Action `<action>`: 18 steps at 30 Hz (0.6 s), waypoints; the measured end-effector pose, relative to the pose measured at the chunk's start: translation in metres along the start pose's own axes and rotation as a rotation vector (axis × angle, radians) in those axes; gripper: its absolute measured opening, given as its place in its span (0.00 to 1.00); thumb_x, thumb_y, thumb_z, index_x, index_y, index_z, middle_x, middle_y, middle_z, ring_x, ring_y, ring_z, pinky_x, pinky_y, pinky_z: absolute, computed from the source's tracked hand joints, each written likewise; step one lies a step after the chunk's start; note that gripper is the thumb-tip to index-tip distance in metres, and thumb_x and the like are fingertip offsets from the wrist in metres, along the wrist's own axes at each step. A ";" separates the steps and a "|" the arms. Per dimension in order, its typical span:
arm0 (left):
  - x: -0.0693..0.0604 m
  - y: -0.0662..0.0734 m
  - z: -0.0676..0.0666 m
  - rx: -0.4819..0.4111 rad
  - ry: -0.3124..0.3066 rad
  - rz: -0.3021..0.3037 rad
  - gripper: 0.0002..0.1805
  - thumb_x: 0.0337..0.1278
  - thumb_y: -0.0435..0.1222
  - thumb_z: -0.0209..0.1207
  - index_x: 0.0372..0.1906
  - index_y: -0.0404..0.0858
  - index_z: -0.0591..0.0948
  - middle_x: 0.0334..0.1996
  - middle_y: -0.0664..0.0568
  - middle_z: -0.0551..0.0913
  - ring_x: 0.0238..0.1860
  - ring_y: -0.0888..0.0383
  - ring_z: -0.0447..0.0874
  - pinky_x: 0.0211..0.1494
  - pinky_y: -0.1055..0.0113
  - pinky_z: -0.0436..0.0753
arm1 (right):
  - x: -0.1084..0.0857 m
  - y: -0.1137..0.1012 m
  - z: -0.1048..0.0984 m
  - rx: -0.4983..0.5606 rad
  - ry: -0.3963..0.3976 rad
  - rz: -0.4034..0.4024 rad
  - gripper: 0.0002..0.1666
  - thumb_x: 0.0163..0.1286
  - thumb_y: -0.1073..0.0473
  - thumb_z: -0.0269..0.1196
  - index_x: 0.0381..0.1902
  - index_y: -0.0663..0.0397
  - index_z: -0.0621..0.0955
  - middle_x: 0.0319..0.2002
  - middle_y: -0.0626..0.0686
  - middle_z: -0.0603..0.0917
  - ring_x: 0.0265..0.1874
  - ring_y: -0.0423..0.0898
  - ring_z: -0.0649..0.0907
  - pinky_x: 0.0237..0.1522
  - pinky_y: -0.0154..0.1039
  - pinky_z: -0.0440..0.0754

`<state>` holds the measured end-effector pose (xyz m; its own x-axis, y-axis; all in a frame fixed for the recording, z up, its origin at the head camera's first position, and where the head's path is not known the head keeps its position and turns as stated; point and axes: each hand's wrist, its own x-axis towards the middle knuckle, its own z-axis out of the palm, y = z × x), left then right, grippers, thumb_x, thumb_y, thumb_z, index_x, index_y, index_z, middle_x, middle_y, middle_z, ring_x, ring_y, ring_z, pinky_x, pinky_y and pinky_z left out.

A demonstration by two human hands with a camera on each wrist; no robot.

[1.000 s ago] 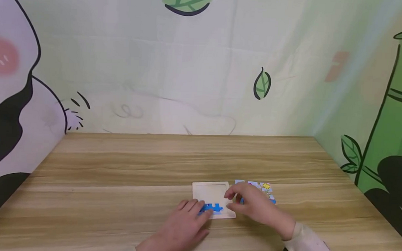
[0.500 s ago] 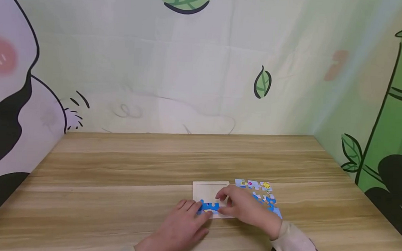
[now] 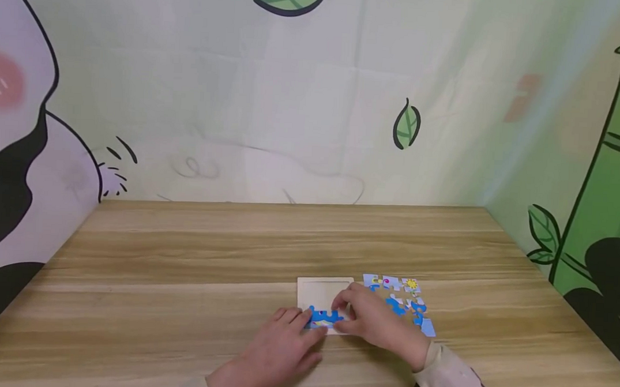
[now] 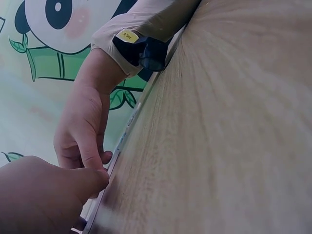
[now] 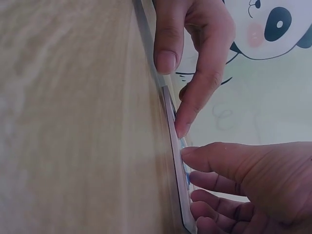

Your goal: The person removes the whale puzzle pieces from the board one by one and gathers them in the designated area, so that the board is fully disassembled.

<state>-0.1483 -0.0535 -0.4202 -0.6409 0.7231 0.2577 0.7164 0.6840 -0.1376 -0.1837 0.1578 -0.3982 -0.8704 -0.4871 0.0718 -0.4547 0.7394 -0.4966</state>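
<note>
A shallow square wooden puzzle tray [image 3: 308, 291] lies on the table, with joined blue puzzle pieces [image 3: 321, 317] along its near side. My left hand [image 3: 279, 345] rests at the tray's near left corner, its extended fingers touching the pieces and rim. Thumb and fingers of my right hand [image 3: 374, 317] pinch a blue puzzle piece [image 3: 340, 318] at the right end of that row; fingers partly cover it. The right wrist view has the right thumb and index finger low at the tray edge [image 5: 176, 165], close to the left hand [image 5: 195, 53].
Several loose puzzle pieces [image 3: 396, 306] lie right of the tray, one with a yellow sun-like flower [image 3: 411, 284]. Wood-grain table [image 3: 182, 257] surrounds the tray. Behind it hangs a printed backdrop [image 3: 272, 117] with leaves and a panda.
My right hand has moved left from the tray's right edge to the end of the blue row, uncovering more loose pieces. The left hand has stayed almost still.
</note>
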 end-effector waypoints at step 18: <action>0.001 0.000 -0.004 0.106 0.005 0.041 0.19 0.60 0.35 0.58 0.56 0.54 0.79 0.54 0.47 0.83 0.51 0.53 0.80 0.53 0.60 0.80 | 0.003 0.000 0.001 0.044 -0.008 0.016 0.11 0.57 0.60 0.70 0.36 0.54 0.78 0.29 0.46 0.73 0.30 0.39 0.71 0.33 0.31 0.71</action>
<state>-0.1474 -0.0532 -0.4164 -0.6103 0.7502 0.2546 0.7084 0.6606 -0.2485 -0.1858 0.1554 -0.3989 -0.8760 -0.4790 0.0565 -0.4317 0.7264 -0.5348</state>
